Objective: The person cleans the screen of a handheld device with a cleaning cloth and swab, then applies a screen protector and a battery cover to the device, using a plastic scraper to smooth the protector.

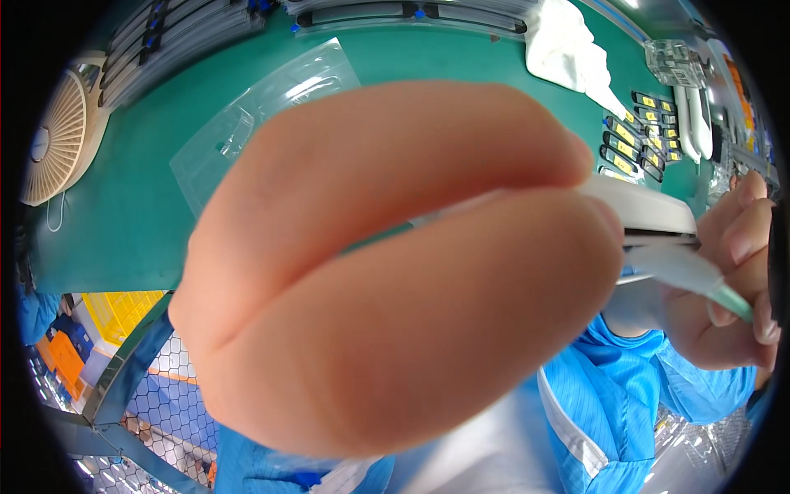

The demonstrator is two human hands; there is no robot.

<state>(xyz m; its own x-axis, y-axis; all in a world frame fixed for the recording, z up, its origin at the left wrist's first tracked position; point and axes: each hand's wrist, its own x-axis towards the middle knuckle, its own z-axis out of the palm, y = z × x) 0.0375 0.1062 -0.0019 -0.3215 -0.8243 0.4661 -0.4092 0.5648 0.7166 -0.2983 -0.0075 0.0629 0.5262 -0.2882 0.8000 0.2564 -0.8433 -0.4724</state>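
Observation:
Very close to the view, my left hand (pixel 395 280) fills the middle, blurred. Its thumb and forefinger are pinched together at the right, on the edge of a white rounded piece (pixel 654 206) with a dark slit along its underside. Most of that piece is hidden behind the fingers, and its kind cannot be made out. To the right, my right hand (pixel 732 272) has its fingers curled around a thin pale green strip (pixel 735 302). A whitish translucent part (pixel 679 267) runs from the strip toward the white piece.
A clear plastic bag (pixel 263 115) lies on the green table (pixel 107 239). Several small dark parts with yellow labels (pixel 634 140) sit at the far right, beside a white cloth (pixel 568 49). A beige fan (pixel 62 136) stands at left; black-edged trays (pixel 411 15) line the back.

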